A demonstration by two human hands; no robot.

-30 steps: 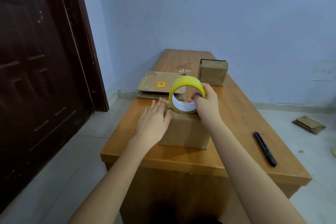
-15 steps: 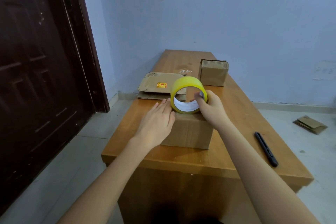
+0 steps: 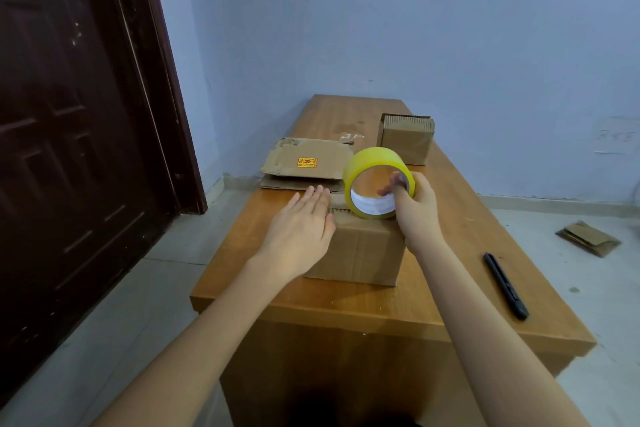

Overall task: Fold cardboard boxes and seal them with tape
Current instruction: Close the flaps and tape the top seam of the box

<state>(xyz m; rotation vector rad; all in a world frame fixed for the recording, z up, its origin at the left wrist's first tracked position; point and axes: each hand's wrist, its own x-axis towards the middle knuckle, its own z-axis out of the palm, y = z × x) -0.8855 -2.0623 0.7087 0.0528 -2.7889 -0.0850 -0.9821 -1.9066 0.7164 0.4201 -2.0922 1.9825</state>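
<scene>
We note the box (image 3: 360, 253) standing closed near the front edge of the table (image 3: 433, 319). Left hand (image 3: 299, 236) lies flat on the box top, fingers straight, pressing, gripping nothing. Right hand (image 3: 414, 208) grasps the roll of yellow tape (image 3: 375, 182), fingers hooked through its core; the roll stands on edge on the far side of the box top. Behind the box: flattened cardboard (image 3: 308, 163) to its left, a second small box (image 3: 407, 139) to its right. A black knife (image 3: 505, 286) lies on the table right of the box, well apart.
</scene>
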